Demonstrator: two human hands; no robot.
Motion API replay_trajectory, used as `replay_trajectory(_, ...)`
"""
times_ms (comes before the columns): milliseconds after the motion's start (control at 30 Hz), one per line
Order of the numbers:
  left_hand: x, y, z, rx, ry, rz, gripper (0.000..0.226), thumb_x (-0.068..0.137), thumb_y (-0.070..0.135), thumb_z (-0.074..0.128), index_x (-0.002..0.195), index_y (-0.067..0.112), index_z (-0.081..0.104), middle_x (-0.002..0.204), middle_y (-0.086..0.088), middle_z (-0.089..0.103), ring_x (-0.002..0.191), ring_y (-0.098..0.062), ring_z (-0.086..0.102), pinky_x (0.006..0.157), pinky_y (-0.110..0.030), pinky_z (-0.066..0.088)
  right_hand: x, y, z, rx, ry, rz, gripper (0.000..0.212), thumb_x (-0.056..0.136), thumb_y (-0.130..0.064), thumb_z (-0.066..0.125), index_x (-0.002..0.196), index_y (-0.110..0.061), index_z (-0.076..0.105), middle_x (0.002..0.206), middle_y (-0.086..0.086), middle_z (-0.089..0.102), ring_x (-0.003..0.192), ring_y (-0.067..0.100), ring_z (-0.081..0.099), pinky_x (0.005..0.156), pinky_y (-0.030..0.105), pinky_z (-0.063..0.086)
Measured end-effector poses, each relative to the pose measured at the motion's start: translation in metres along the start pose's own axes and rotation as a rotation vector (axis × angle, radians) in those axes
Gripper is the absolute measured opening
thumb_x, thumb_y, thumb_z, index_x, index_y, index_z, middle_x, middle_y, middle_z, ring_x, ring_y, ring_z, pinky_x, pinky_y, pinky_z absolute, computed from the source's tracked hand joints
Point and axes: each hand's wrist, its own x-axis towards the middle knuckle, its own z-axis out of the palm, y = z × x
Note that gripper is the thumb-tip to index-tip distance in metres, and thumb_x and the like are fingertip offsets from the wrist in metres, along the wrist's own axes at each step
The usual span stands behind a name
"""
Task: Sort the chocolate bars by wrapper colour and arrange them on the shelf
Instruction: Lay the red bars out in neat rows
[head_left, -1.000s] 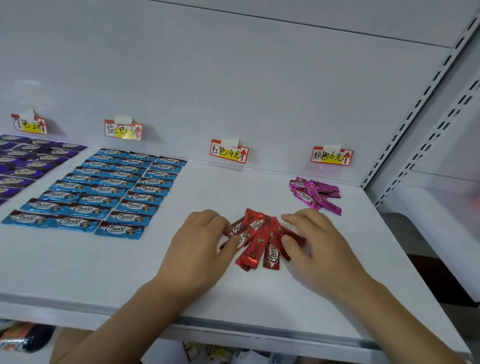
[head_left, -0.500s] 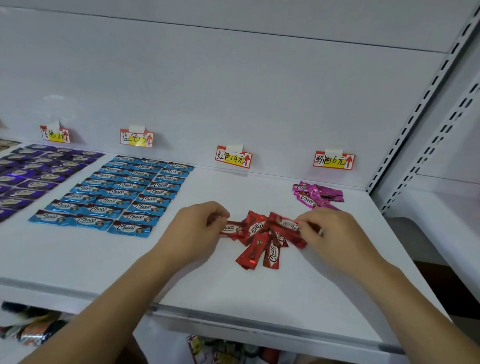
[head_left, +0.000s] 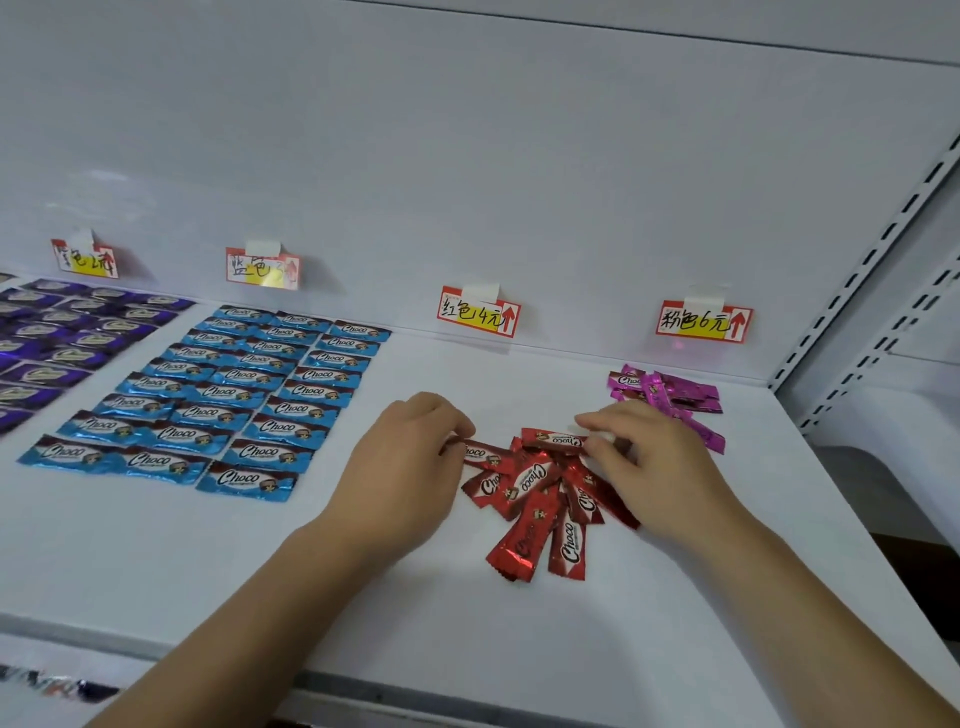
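Left hand: one red bar is pinched by its left end.
Right hand: another red bar is pinched by its right end.
Red pile: heaped between the hands, mid shelf.
Open room: bare shelf is seen near the front edge.
Blue bars: laid in rows, left.
Purple bars: cut off at far left.
Pink bars: partly hidden, far right.

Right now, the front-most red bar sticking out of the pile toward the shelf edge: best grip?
Pinch the crimped near end of the front-most red bar, coming from the shelf's front edge. That end lies free on the shelf; its far end is tucked under the red pile.
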Motion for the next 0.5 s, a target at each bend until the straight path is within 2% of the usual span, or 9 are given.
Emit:
replay_trajectory(100,-0.004,0.0,-0.001,0.066,-0.093,0.113,0.023,0.103,0.041,0.058,0.123,0.035,0.068,0.119,0.02,0.064,0.113,-0.004,0.051,0.096,-0.023,0.048,0.002,-0.006,0.002,-0.094,-0.091,-0.1,0.029,0.102,-0.029,0.062,0.13,-0.031,0.071,0.125,-0.019,0.065,0.118,0.008,0.055,0.102,0.033,0.046)
replay_trajectory(167,-0.004,-0.002,-0.001,0.111,-0.094,0.135,0.024,0.103,0.04,0.058,0.122,0.034,0.07,0.117,0.017,0.065,0.111,-0.006,0.052,0.096,-0.027,0.049,0.008,-0.009,0.002,-0.154,-0.138,-0.148,0.027,0.102,-0.028,0.062,0.126,-0.031,0.073,0.117,-0.017,0.067,0.11,0.009,0.057,0.097,0.037,0.05)
replay_trajectory(333,-0.004,-0.008,-0.001,0.187,0.002,0.042,0.024,0.102,0.042,0.058,0.119,0.029,0.07,0.11,0.011,0.063,0.103,-0.012,0.053,0.09,-0.032,0.053,0.028,-0.022,-0.01,-0.26,-0.226,-0.024,0.033,0.096,-0.04,0.07,0.127,-0.028,0.071,0.099,-0.011,0.069,0.09,0.012,0.065,0.084,0.037,0.057)
replay_trajectory(433,-0.002,-0.005,0.003,0.193,0.027,0.011,0.025,0.104,0.038,0.056,0.124,0.027,0.069,0.114,0.007,0.062,0.106,-0.014,0.053,0.091,-0.031,0.051,0.039,-0.034,-0.002,-0.302,-0.159,0.03,0.024,0.097,-0.044,0.067,0.113,-0.028,0.074,0.096,-0.007,0.074,0.088,0.014,0.066,0.076,0.032,0.054)
replay_trajectory(500,-0.004,-0.004,0.004,0.18,0.046,0.035,0.026,0.105,0.031,0.055,0.126,0.025,0.069,0.12,0.005,0.062,0.109,-0.015,0.053,0.094,-0.032,0.051,0.042,-0.034,0.002,-0.219,-0.098,0.053,0.018,0.101,-0.037,0.062,0.106,-0.027,0.077,0.098,-0.008,0.076,0.089,0.014,0.068,0.076,0.031,0.054)
